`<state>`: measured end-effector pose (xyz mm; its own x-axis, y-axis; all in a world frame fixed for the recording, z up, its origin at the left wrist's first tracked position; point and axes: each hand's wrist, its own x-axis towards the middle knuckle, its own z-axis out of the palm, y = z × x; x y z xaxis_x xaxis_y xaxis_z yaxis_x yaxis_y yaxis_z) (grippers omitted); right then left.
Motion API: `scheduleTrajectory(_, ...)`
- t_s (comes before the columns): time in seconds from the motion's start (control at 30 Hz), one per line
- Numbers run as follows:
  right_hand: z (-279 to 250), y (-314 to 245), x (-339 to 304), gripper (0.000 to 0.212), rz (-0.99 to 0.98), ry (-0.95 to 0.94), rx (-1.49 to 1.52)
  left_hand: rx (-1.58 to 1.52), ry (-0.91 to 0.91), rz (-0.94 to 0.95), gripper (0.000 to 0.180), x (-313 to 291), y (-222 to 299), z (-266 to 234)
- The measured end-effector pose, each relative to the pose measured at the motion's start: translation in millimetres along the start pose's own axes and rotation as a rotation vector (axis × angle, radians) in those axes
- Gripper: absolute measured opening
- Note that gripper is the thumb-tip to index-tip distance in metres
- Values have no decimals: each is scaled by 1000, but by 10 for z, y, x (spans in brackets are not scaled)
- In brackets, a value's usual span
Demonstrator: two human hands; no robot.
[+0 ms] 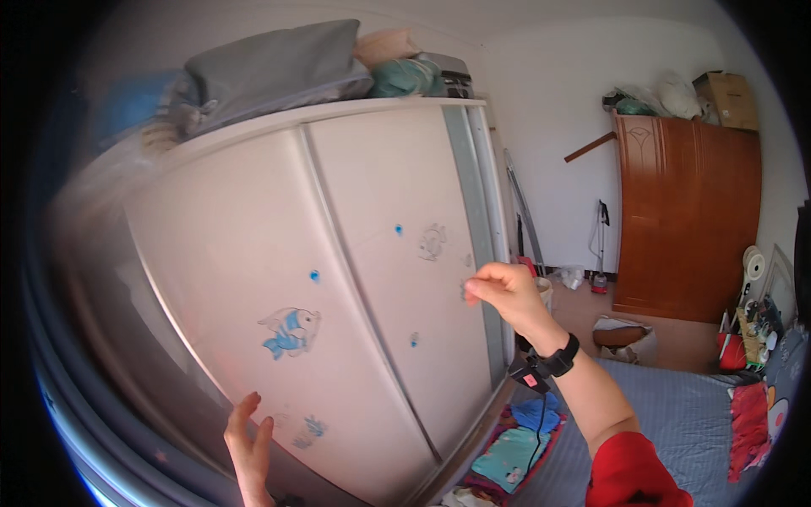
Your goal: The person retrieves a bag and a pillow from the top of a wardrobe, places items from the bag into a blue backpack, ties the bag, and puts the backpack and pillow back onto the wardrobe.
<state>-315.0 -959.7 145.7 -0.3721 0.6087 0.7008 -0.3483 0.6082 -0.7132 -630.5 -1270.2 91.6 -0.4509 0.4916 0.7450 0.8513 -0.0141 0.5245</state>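
In front of me stands a white sliding-door wardrobe (372, 169) decorated with fish and plant pictures. My right hand (507, 291) is raised before the right door, thumb and fingers pinched together. A tiny greyish patch shows at its fingertips; whether it is held or is part of the door's decoration I cannot make out. A black band (559, 359) with a small box and cable is on that wrist. Lower left, my left hand (247, 444) is held up with thumb and fingers apart and nothing in it, near a blue plant picture (309, 431). A blue fish picture (291, 332) is above it.
A grey storage bag (279, 72) and bundles lie on top of the wardrobe. Below right is a bed (667, 414) with folded clothes (511, 456) at its edge. A brown wardrobe (688, 220) and an open box (625, 338) stand farther back. A dark curtain (127, 406) hangs left.
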Motion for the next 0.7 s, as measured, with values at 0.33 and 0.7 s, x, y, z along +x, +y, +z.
scheduleTrajectory(0.33, -2862, -574, -1243, 17, 68, 399, -75, -308, -261, -112, 40, -725, 1604, 1511)
scheduleTrajectory(0.7, -4441, -932, -2790, 13, 173, 776, -200, -452, -565, -34, 38, -1065, 2666, 2826)
